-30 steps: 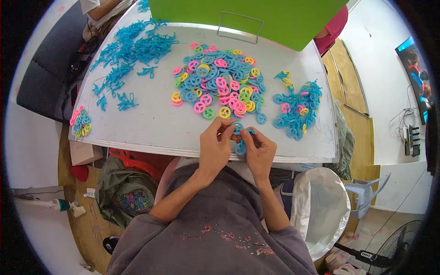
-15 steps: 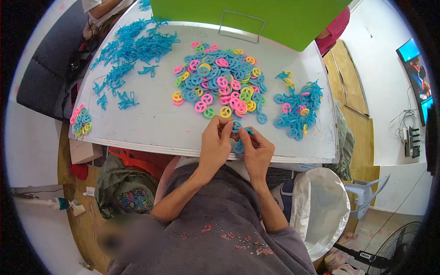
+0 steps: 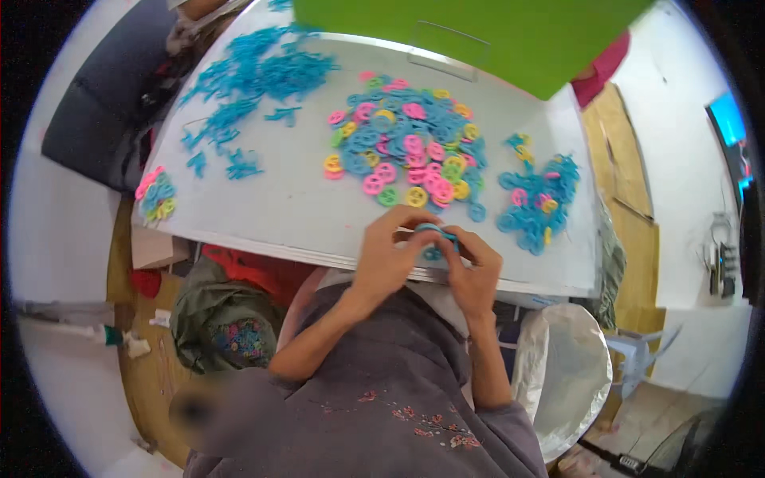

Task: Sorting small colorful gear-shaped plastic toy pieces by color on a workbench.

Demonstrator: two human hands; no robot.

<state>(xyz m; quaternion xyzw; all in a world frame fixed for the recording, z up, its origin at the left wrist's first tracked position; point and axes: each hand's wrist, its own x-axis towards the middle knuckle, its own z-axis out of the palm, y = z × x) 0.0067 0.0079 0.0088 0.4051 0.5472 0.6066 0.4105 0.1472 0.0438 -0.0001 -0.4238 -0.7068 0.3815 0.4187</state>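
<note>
Above the table's near edge, my left hand and my right hand meet with fingertips pinched. Between them is a blue plastic wheel, seen nearly edge-on; the left fingers grip it. My right thumb and fingers are closed on a small blue plastic piece against that wheel; its shape is mostly hidden. More blue plastic shows below the fingertips. Just beyond my hands lies a heap of spoked plastic wheels in blue, pink, yellow and green.
Blue forked plastic pieces are heaped at far left. Joined blue pieces with wheels lie at right, and a small wheel pile at the left edge. A green panel stands at the back. Below are a green sack and a silvery-lined bin.
The view has shifted, so the table sits further right and lower. Between my hands, the blue wheel has turned from face-on to nearly edge-on, and my fingers have drawn closer around it.
</note>
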